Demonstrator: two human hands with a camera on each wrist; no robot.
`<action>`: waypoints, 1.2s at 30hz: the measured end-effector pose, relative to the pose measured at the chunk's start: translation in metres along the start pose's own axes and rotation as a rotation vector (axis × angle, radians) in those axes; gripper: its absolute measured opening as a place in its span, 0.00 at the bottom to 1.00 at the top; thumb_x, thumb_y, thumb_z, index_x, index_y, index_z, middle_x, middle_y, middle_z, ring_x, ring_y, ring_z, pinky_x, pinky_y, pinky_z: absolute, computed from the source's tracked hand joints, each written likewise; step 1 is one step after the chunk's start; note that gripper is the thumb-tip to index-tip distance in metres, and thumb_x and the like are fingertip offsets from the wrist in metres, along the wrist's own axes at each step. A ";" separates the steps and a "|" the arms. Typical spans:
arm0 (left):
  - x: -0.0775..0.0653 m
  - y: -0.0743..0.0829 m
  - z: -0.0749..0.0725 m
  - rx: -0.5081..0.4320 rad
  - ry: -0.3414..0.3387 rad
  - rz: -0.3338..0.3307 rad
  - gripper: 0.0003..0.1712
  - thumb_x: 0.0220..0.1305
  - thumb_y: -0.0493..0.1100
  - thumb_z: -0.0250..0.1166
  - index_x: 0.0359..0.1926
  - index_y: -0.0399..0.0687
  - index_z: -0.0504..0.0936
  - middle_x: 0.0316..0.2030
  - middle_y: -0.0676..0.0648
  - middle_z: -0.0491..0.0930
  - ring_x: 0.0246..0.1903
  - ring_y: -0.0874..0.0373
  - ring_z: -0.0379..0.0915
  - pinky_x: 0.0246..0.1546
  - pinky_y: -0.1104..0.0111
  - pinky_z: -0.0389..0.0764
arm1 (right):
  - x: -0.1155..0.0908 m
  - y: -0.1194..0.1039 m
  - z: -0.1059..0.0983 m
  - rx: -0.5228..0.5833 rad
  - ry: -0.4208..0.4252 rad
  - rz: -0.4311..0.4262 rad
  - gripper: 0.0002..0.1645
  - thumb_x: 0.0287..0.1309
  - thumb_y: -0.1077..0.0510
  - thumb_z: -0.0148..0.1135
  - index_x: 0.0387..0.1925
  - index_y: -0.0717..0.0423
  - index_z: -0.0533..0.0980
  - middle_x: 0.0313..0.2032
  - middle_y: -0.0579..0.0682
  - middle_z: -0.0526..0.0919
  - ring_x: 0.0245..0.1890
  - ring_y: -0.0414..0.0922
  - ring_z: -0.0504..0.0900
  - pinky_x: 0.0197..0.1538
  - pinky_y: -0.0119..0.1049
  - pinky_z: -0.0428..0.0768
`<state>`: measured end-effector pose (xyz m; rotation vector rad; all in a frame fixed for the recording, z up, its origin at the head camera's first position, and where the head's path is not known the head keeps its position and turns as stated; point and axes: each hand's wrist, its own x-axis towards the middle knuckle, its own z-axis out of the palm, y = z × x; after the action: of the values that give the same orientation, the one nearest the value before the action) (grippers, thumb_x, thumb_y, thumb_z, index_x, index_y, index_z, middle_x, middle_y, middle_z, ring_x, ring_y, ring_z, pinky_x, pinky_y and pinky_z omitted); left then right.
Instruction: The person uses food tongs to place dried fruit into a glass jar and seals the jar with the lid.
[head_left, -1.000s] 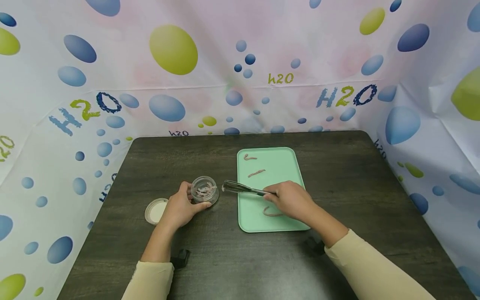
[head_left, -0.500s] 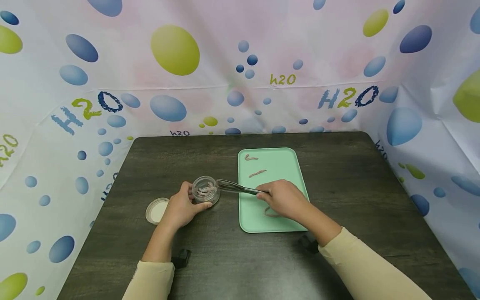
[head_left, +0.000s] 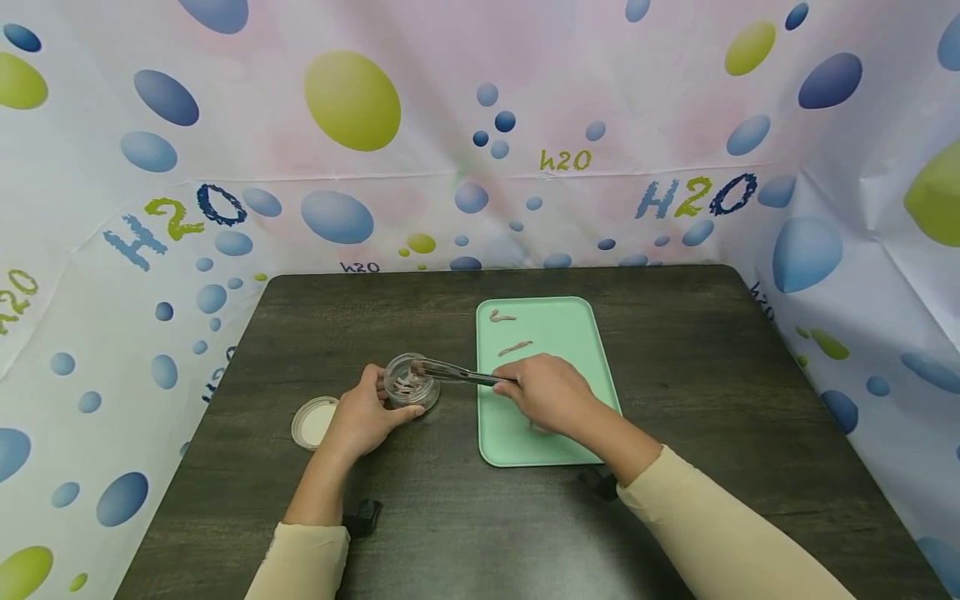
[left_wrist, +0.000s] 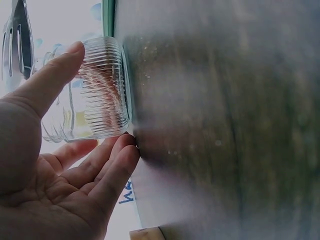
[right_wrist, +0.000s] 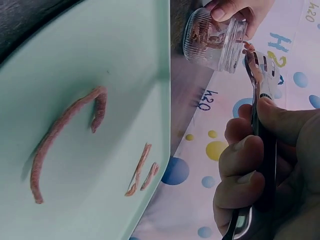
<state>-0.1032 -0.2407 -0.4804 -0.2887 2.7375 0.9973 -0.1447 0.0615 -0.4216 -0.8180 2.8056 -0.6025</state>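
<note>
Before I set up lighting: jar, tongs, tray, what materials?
Jar: looks like clear glass, glossy and ribbed; strands show through.
Tongs: likely polished metal, silvery with bright reflections.
Tray: probably plastic, smooth satin, uniform green; coated metal possible.

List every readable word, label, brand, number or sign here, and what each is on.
"H2O", big, sheet, left.
"H2O", big, sheet, right.
"h2O", small, green, sheet, upper center.
"h2O", small, dark, sheet, lower center-left.
"h2O", green, tilted, sheet, left edge.
Sheet, lower left and lower right: lettering too small or cut off to read.
Jar, lid, tray: no text visible.
</note>
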 end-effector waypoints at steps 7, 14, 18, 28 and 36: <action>0.001 -0.001 0.000 0.003 -0.003 0.001 0.46 0.66 0.61 0.78 0.70 0.43 0.66 0.67 0.28 0.80 0.68 0.33 0.79 0.62 0.40 0.82 | 0.004 -0.006 0.002 -0.022 -0.011 0.002 0.18 0.76 0.46 0.66 0.61 0.43 0.88 0.56 0.45 0.93 0.48 0.44 0.93 0.45 0.41 0.87; 0.001 -0.001 0.001 0.002 0.007 0.011 0.45 0.65 0.61 0.79 0.69 0.43 0.66 0.66 0.28 0.81 0.68 0.34 0.79 0.62 0.40 0.82 | 0.008 -0.008 0.004 -0.006 -0.031 0.024 0.21 0.75 0.45 0.67 0.64 0.43 0.86 0.57 0.46 0.93 0.42 0.42 0.92 0.40 0.38 0.84; 0.001 -0.001 0.000 0.003 0.008 0.010 0.45 0.65 0.60 0.79 0.69 0.42 0.67 0.66 0.28 0.81 0.68 0.33 0.79 0.63 0.40 0.82 | 0.009 -0.007 0.004 0.015 -0.035 0.034 0.22 0.75 0.45 0.68 0.65 0.44 0.85 0.56 0.47 0.93 0.31 0.37 0.86 0.35 0.35 0.78; 0.001 0.001 0.000 0.000 0.008 0.001 0.44 0.66 0.60 0.79 0.68 0.43 0.66 0.67 0.27 0.80 0.68 0.33 0.79 0.63 0.40 0.81 | 0.009 -0.003 0.002 0.005 -0.011 0.014 0.22 0.74 0.45 0.69 0.63 0.45 0.86 0.56 0.47 0.93 0.27 0.35 0.80 0.34 0.35 0.75; 0.002 0.001 0.000 0.020 0.004 -0.010 0.43 0.65 0.60 0.79 0.67 0.43 0.67 0.66 0.27 0.81 0.67 0.33 0.80 0.61 0.40 0.82 | 0.004 0.001 0.001 0.042 -0.019 0.046 0.22 0.73 0.45 0.70 0.63 0.46 0.86 0.52 0.46 0.94 0.24 0.35 0.77 0.33 0.35 0.74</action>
<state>-0.1053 -0.2404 -0.4799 -0.3007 2.7450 0.9679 -0.1487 0.0600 -0.4232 -0.7460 2.7767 -0.6404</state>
